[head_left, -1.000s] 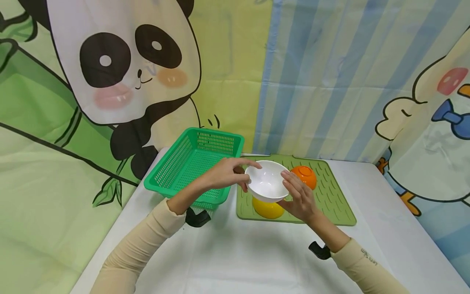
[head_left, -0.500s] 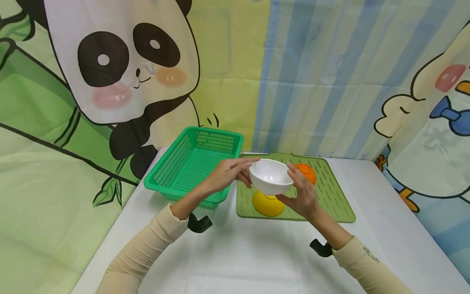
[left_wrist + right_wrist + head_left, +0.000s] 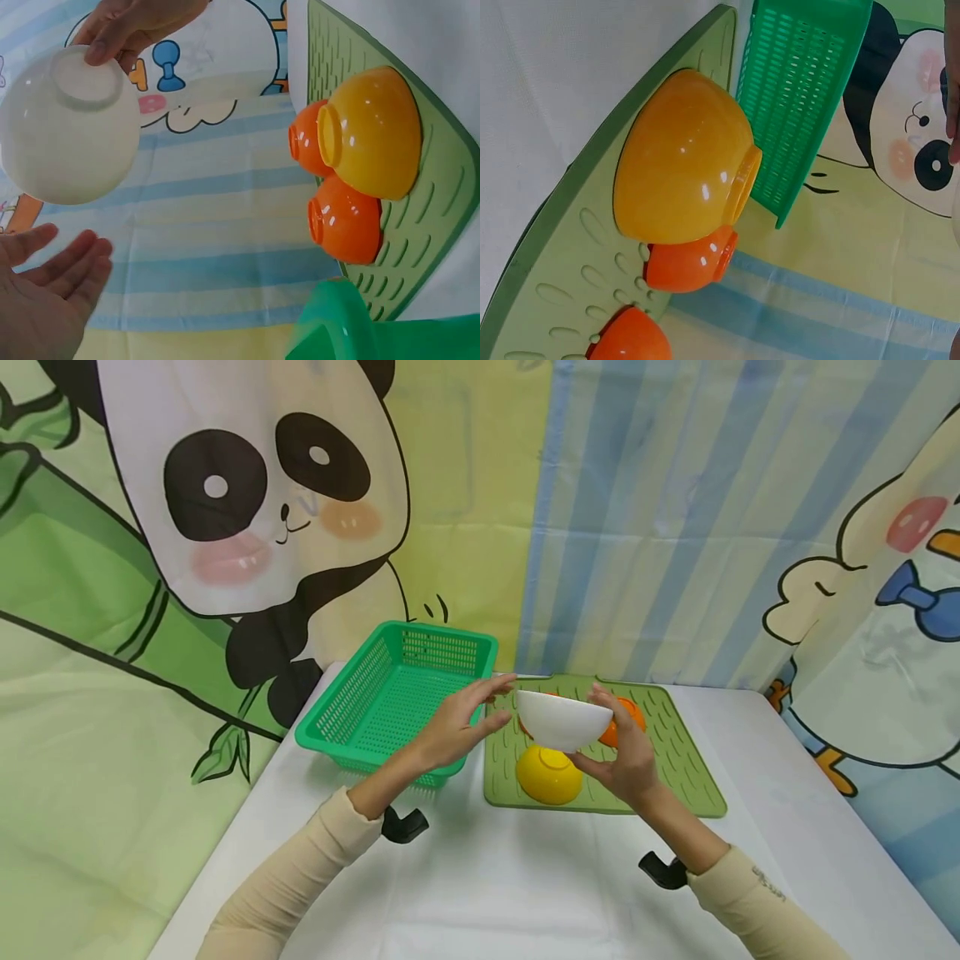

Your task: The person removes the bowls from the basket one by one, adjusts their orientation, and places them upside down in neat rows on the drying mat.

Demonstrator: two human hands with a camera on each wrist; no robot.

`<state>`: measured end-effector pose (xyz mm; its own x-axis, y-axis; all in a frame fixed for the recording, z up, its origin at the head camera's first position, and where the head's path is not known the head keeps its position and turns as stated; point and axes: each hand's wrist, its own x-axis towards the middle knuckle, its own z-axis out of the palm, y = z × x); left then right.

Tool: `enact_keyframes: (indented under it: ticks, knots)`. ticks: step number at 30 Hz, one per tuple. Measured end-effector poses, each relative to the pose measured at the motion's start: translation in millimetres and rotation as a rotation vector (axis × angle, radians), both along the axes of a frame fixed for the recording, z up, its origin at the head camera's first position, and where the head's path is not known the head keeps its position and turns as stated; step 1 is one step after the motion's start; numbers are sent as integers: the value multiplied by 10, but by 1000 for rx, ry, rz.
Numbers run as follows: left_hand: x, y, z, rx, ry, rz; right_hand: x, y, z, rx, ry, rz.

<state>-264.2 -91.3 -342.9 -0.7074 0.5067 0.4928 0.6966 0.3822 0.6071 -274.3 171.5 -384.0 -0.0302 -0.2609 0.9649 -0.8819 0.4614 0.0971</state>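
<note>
My right hand (image 3: 628,756) holds a white bowl (image 3: 564,722) in the air over the mat, thumb near its foot and fingers at the rim. In the head view the bowl shows its outer side; its inside is hidden. My left hand (image 3: 456,727) is just left of the bowl, fingers spread, and the left wrist view shows a gap between them. Below, a yellow bowl (image 3: 549,777) lies upside down on the green mat (image 3: 675,777). Two smaller orange bowls (image 3: 349,225), also upside down, sit behind it, partly covered by the white bowl in the head view.
A green plastic basket (image 3: 408,702) with slotted walls stands to the left of the mat, close to its edge. Both are on a white-covered table (image 3: 495,893). A printed cloth (image 3: 622,527) with cartoon animals hangs behind the table.
My left hand has let go of the white bowl's rim and opened. The bowl has moved slightly right and tipped, so its inside has gone out of the head view.
</note>
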Motion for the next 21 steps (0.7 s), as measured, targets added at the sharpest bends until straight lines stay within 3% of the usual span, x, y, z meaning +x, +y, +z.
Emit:
enact_keyframes:
  ticks: [10, 14, 21]
  knots:
    - [-37, 35, -84, 2, 360, -130, 105, 29, 11, 1, -200, -88]
    - [-46, 48, -95, 2, 429, -161, 140, 26, 29, -20, -251, -94]
    - [-58, 79, -113, -30, 477, -160, 181, 36, 58, -26, -334, -91]
